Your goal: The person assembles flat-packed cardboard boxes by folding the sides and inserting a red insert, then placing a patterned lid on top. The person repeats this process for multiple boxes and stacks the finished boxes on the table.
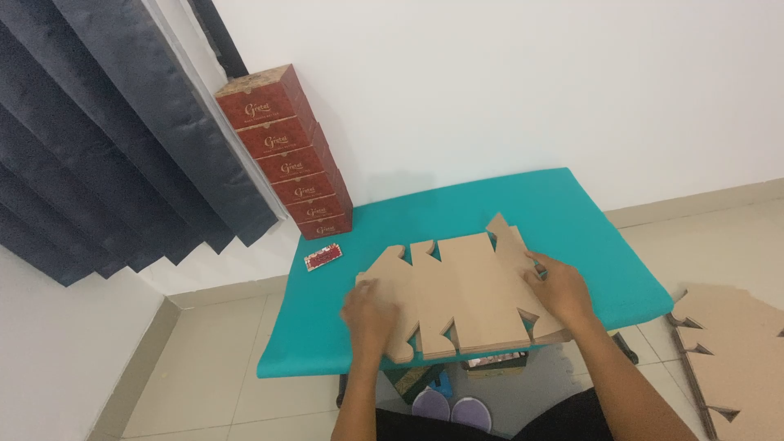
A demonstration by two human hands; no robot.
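Cardboard blank [465, 298]: flat, unfolded, on teal table [572, 220] near front edge. Left hand [367, 314] pressed open-palmed on left flaps; right hand [559, 290] spread flat on right flaps, gripping nothing. Red boxes [290, 155] stacked at back-left corner; small label [322, 256] beside them.

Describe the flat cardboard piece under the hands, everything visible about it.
The flat cardboard box blank is plain brown, die-cut, with scored panels side by side and notched flaps at both ends. It lies unfolded, brown side up, on the teal table near its front edge. The left hand presses its left panel; the right hand rests on its right panel. Both lie flat, gripping nothing.
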